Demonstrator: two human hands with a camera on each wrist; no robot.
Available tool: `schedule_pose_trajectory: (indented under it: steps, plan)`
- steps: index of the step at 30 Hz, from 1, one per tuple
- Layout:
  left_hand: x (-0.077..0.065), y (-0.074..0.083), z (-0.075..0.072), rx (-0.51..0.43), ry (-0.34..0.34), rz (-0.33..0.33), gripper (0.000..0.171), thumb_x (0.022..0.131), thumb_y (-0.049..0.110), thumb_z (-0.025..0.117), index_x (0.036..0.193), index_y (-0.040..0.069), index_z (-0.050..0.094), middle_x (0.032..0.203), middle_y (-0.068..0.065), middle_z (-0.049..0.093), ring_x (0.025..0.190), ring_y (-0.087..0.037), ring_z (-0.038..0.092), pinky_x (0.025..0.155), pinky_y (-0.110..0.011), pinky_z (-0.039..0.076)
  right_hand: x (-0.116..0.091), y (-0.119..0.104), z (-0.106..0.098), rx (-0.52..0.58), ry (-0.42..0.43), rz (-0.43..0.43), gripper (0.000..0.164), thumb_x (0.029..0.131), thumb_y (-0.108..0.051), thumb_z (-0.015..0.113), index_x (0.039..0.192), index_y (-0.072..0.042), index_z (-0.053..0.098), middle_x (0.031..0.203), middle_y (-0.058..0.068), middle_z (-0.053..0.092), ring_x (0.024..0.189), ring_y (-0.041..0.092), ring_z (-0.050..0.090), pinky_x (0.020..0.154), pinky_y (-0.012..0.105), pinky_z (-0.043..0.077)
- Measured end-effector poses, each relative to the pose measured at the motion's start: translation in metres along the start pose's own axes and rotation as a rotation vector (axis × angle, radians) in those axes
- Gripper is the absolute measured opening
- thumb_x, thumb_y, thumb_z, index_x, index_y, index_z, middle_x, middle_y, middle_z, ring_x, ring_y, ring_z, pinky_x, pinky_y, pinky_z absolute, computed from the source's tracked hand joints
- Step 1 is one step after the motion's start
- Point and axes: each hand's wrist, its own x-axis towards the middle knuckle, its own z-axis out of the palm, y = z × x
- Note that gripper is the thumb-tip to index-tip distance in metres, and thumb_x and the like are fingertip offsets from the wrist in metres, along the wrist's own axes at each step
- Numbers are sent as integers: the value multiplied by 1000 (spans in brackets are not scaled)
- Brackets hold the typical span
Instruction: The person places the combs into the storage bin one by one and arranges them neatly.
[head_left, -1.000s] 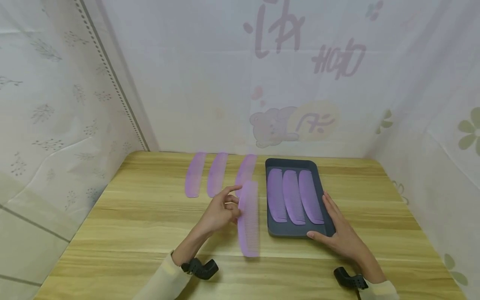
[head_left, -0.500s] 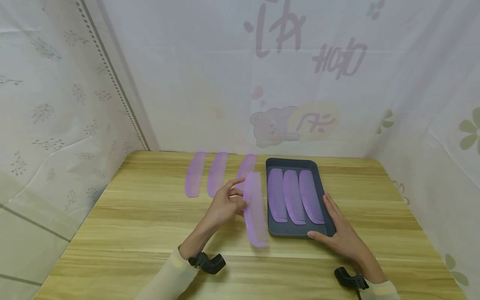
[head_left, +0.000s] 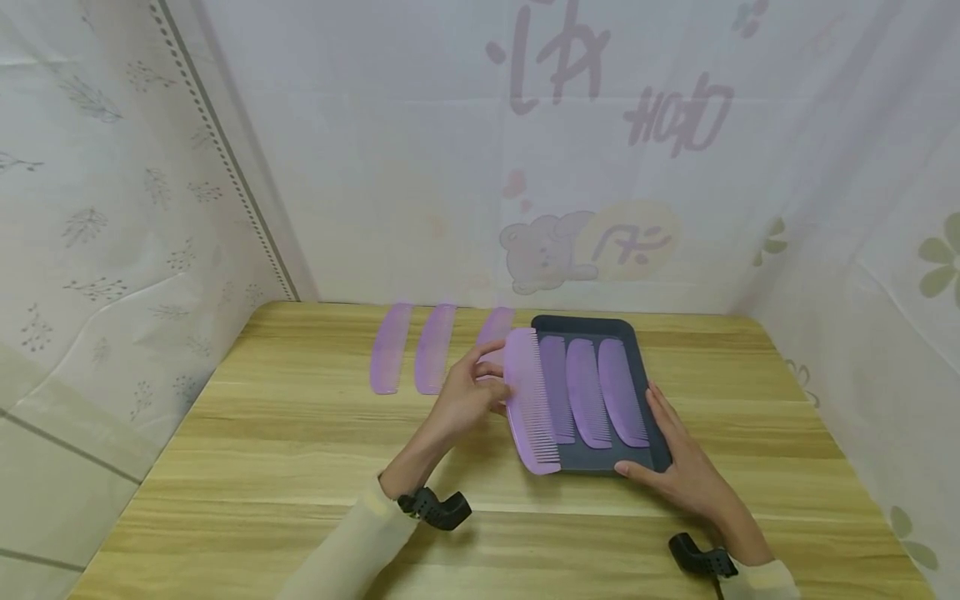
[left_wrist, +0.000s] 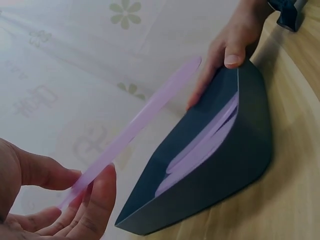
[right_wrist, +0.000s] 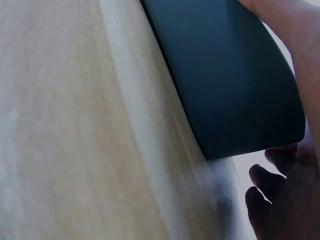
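Note:
My left hand (head_left: 467, 396) pinches a translucent purple comb (head_left: 531, 400) by its back edge, teeth facing right. The left wrist view shows this comb (left_wrist: 132, 130) edge-on, tilted and raised beside the tray, between thumb and fingers. In the head view it overlaps the left rim of the dark grey tray (head_left: 581, 323). Inside lie three similar combs, a left one (head_left: 555, 375) partly covered, a middle one (head_left: 585, 387) and a right one (head_left: 621, 387). My right hand (head_left: 686, 467) holds the tray's near right corner, thumb on the near rim, fingers along the right side.
Behind my left hand, three more combs lie on the wooden table (head_left: 300, 467): a left one (head_left: 390, 354), a middle one (head_left: 433, 354) and a right one (head_left: 495, 329), partly hidden. A printed cloth (head_left: 397, 167) hangs at the table's back edge.
My left hand has carried the comb rightward and slightly away from me, from beside the tray to over its left rim. The right hand and tray have stayed put.

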Motion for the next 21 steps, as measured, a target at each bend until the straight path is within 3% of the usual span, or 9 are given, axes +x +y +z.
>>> schedule_pose_trajectory:
  steps: [8, 21]
  plan:
    - [10, 4, 9, -5, 9, 3, 74, 84, -9, 64, 152, 14, 44, 107, -17, 66, 80, -18, 72, 70, -42, 64, 0, -1, -1, 13, -2, -9, 119, 83, -39, 86, 166, -20, 4, 175, 7, 0, 158, 44, 7, 111, 81, 23]
    - [23, 11, 23, -31, 15, 24, 73, 84, -11, 64, 151, 9, 45, 107, -18, 67, 79, -16, 71, 65, -36, 64, 0, -1, -1, 16, 1, -9, 119, 82, -39, 86, 166, -20, 4, 175, 7, 1, 159, 43, 6, 110, 81, 23]
